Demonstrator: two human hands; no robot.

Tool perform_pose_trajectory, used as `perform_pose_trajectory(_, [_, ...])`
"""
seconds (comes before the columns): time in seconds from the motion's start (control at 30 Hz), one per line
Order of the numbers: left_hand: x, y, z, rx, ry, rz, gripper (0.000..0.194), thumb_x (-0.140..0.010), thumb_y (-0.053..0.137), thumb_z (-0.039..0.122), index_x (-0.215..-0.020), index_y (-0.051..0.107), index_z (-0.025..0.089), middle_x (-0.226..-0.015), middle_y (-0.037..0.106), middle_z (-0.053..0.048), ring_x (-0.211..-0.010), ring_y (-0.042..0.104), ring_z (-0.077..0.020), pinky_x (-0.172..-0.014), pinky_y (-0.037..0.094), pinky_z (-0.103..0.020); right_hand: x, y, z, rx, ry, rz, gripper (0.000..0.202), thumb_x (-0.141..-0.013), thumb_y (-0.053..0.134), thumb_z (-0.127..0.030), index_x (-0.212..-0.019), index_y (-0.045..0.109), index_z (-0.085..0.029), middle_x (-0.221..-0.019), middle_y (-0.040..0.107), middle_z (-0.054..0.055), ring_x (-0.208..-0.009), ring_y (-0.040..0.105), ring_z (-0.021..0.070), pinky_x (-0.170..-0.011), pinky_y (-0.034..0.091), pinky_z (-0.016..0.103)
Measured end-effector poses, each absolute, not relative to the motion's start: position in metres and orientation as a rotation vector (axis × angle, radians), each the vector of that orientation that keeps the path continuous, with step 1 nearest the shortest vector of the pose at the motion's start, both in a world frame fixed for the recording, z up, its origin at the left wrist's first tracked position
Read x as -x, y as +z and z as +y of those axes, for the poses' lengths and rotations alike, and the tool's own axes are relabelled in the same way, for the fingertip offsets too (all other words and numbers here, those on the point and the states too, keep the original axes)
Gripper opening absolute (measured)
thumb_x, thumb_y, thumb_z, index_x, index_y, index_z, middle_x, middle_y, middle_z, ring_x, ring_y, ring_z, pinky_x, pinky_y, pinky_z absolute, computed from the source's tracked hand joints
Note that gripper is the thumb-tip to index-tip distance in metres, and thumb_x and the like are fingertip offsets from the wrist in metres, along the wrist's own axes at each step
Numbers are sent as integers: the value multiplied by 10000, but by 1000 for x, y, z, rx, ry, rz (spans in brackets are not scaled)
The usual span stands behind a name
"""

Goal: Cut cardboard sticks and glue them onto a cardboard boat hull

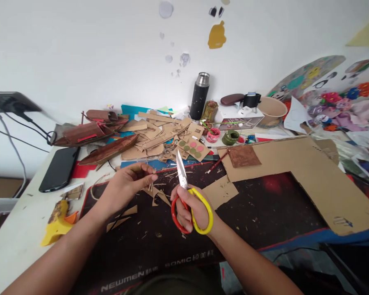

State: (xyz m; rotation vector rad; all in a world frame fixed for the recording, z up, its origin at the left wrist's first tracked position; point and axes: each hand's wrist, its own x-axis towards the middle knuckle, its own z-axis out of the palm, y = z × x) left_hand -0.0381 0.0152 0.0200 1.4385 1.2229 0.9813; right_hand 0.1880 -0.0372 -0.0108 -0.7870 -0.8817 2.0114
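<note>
a white tabletop point(24, 223) is under all the things. on it is a long black mat point(233, 221), below the fingers of the left hand point(126, 184) and the right hand point(192, 205). a big flat cardboard sheet point(322, 164), shaped like a corner, lies to the right of the right fingers. a messy heap of cardboard scraps point(160, 135) sits just past the fingers of both hands. some brown boat shapes point(110, 149) are past the left fingers, a bit to the left. a black phone point(60, 169) lies well left of the left fingers. a black bottle point(199, 98) stands far past the right fingers. a yellow glue gun point(55, 223) is left of the left fingers and nearer the person. the right fingers are curled in the red and yellow handles of the scissors point(183, 176), holding them with the blades pointing away. two little paint pots, pink point(213, 135) and green point(230, 138), sit past the right fingers. the left fingers pinch a tiny brown bit point(154, 172) at their tips.
</note>
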Motion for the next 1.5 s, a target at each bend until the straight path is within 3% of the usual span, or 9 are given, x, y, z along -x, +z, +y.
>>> perform_pose_trajectory(0.23, [7, 23, 17, -1081, 1025, 1130, 443, -652, 1021, 492, -791, 728, 191, -728, 687, 19, -576, 559, -110, -542, 492, -235, -187, -8, -25, 939, 1883, -848, 550, -879, 765, -714, -974, 623, -192, -438, 453, -138, -268, 408, 90, -301, 326, 184])
perform_pose_trajectory(0.4, [-4, 24, 15, -1003, 1001, 1094, 433, -648, 1033, 470, -798, 741, 188, -749, 711, 18, -608, 571, -106, -567, 486, -216, -180, -12, -23, 970, 1873, -875, 562, -809, 819, -710, -961, 573, -229, -438, 472, -142, -270, 428, 103, -291, 343, 187])
perform_pose_trajectory(0.63, [-9, 19, 12, -984, 966, 1093, 408, -642, 1039, 412, -806, 737, 192, -794, 766, -2, -724, 667, -150, -684, 529, -243, -175, -14, -20, 972, 1872, -993, 477, -839, 801, -642, -910, 561, -236, -434, 470, -133, -290, 467, 120, -302, 375, 202])
perform_pose_trajectory(1.1, [21, 11, 12, -1045, 982, 1288, 450, -628, 1016, 534, -823, 779, 205, -756, 696, 4, -641, 559, -140, -606, 470, -256, -205, -8, -16, 1109, 1779, -985, 420, -839, 781, -576, -911, 532, -246, -421, 434, -152, -282, 441, 110, -312, 368, 196])
perform_pose_trajectory(1.27, [50, 22, 13, -1217, 950, 1453, 454, -705, 921, 630, -850, 767, 228, -749, 706, -7, -681, 602, -183, -668, 499, -291, -217, -3, -9, 1174, 1731, -1049, 387, -859, 743, -568, -919, 539, -245, -422, 421, -153, -287, 440, 109, -333, 375, 199])
perform_pose_trajectory(1.5, [72, 27, 5, -1708, 634, 1650, 445, -844, 694, 712, -923, 796, 286, -960, 829, -54, -871, 737, -304, -783, 537, -369, -234, 3, 10, 1395, 1555, -1353, 361, -884, 722, -566, -938, 572, -243, -433, 481, -121, -308, 456, 120, -344, 382, 200])
